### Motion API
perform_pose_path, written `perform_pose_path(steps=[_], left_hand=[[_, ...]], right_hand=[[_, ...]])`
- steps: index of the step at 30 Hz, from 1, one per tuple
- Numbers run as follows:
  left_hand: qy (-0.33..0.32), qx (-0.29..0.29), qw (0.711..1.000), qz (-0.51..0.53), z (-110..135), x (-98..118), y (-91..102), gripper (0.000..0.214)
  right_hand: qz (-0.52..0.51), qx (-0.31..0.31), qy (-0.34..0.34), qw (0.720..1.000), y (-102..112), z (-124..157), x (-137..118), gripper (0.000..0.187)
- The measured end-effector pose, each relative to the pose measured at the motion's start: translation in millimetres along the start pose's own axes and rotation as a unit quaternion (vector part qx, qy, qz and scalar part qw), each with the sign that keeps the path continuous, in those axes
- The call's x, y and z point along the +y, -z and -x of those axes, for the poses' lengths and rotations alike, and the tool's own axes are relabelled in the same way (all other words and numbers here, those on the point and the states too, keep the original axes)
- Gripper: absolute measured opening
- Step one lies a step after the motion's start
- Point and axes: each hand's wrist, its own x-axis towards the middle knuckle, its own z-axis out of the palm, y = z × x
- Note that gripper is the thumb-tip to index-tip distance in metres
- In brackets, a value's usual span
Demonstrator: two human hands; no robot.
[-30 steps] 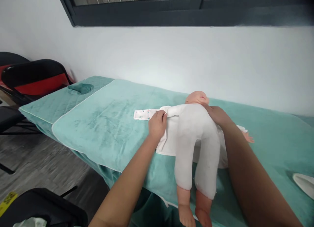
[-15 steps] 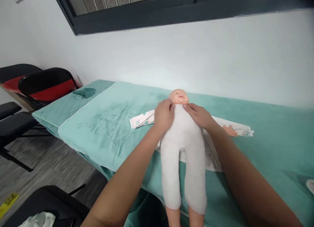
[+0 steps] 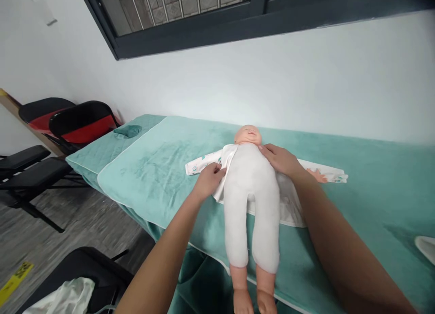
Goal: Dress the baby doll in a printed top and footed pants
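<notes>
A baby doll with a white cloth body lies on its back, its feet towards me. Spread beneath it is an open white baby shirt with printed sleeves stretched out to both sides. My left hand is closed, pinching the shirt's front edge beside the doll's chest. Over the doll's shoulder, on the right side of the picture, my right hand is curled with its fingertips against the chest; its thumb is mostly hidden. One doll hand shows by the sleeve on the right.
A green padded bed runs along the white wall under a barred window. Black chairs stand at the left. A nearer black chair bears a pale cloth. A white object lies at the right edge.
My left hand has moved from the doll's neck down and left, drawing the shirt's edge outward. My right hand stays at the shoulder. The view has shifted slightly, showing the doll's feet.
</notes>
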Motion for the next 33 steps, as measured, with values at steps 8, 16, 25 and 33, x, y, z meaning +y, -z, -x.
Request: perform_pose_path(steps=[8,16,25,33], left_hand=[[-0.090,0.015,0.994,0.058,13,64,5.1,0.012],[-0.213,-0.198,0.957,-0.015,59,106,-33.2,0.015],[-0.208,0.124,0.968,-0.070,24,38,-33.3,0.023],[-0.266,-0.014,0.944,-0.195,-38,78,-45.3,0.032]], right_hand=[[-0.173,-0.146,0.109,0.968,31,19,25,0.074],[-0.164,-0.105,0.085,0.977,26,17,29,0.074],[-0.071,-0.064,0.049,0.994,18,12,30,0.065],[0.042,-0.038,-0.026,0.998,27,20,55,0.076]])
